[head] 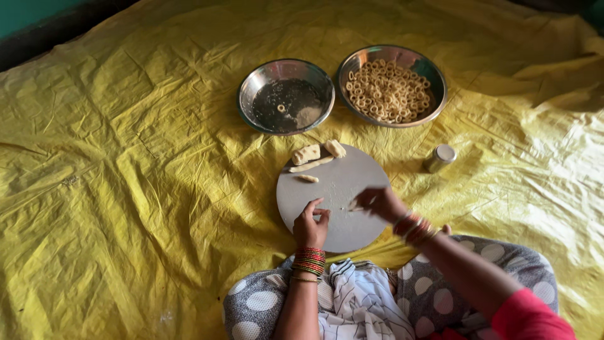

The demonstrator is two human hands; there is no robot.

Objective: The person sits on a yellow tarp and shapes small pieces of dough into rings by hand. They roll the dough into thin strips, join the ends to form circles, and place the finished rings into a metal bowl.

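- We see the left hand at the lower centre of the frame, resting on the near edge of the round grey board; its fingers are curled close together, and we cannot tell if they hold something.
- The right hand is just right of centre, over the board; it is a little blurred. Its fingers are narrow, pinching a thin pale strip of dough, which is too small to make out well.
- At the far edge of the board lie several dough pieces: two thick lumps, one long roll and one short bit.
- Above the board, in the upper centre, stands a steel bowl with one small ring and some pale residue inside.
- To its right a second steel bowl is filled with many dough rings.
- A small metal tin stands right of the board.
- All rests on a wrinkled yellow sheet.
- The forearms with bangles are cut off by the bottom edge.
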